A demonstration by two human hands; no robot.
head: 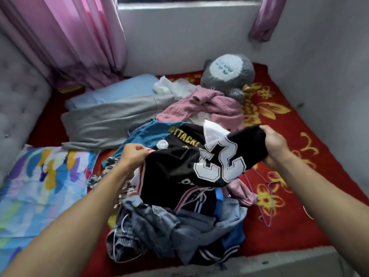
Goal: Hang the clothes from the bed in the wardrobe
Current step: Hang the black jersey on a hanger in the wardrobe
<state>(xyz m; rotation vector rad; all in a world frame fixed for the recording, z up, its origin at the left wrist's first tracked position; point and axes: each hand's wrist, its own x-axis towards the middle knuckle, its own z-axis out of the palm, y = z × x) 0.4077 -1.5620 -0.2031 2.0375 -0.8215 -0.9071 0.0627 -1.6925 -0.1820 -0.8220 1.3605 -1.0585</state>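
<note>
A black jersey (175,170) with a large white number is held stretched above a heap of clothes (175,222) on the bed (283,220). My left hand (133,154) pinches its left edge. My right hand (274,143) grips its bunched right end. The heap holds grey, blue and dark garments. A pink knit sweater (207,108) and a grey garment (111,120) lie farther back. A thin purple wire hanger (266,200) lies on the red blanket to the right of the heap. No wardrobe is in view.
A grey plush toy (229,76) sits at the back by the white wall. A colourful pillow (42,182) lies at the left, a blue pillow (113,90) behind it. Pink curtains (75,41) hang at the back left beside a padded grey headboard (18,96).
</note>
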